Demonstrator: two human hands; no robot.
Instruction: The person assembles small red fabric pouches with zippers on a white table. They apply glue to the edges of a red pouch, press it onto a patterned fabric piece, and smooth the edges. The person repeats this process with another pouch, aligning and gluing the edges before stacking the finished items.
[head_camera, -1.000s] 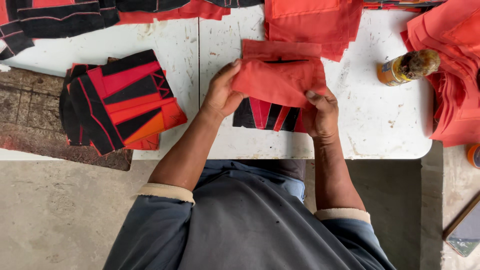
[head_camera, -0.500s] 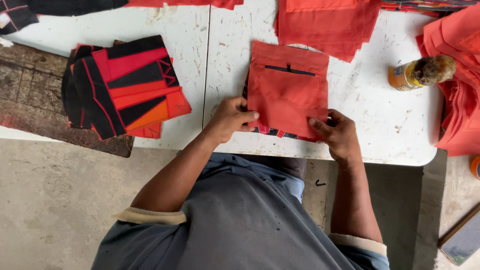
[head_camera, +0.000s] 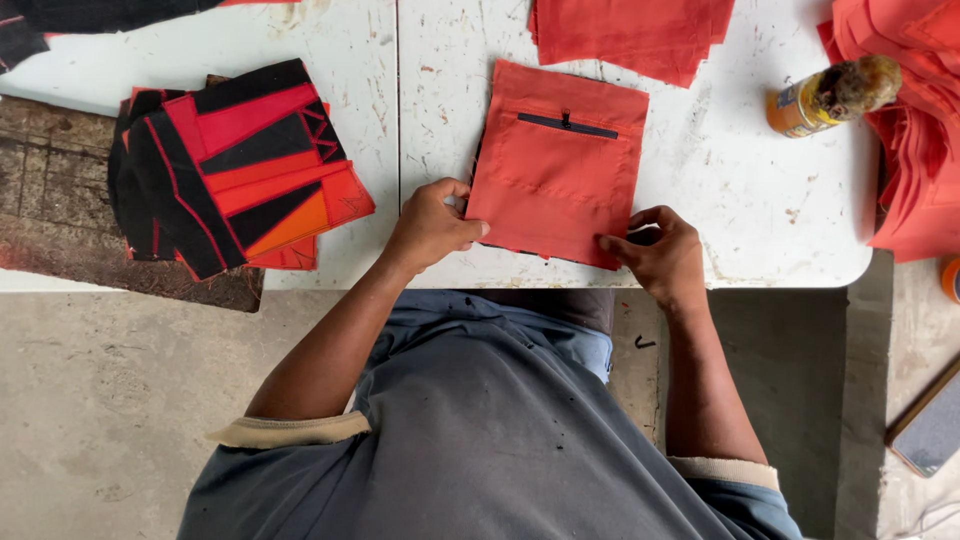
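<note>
An orange cloth panel (head_camera: 555, 165) with a dark zipper is laid flat on the white bench (head_camera: 740, 200). Its lower left edge is pinched by the left hand (head_camera: 432, 225); its lower right corner is pressed by the right hand (head_camera: 660, 255), fingers (head_camera: 618, 243) curled closed on it.

Patchwork stack (head_camera: 235, 165), bottle (head_camera: 830, 95), red cloth piles (head_camera: 630, 35).

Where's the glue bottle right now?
In the head view, the orange bottle lies tipped at the white table's upper right, between the zippered red fabric panel and the red fabric heap.
</note>
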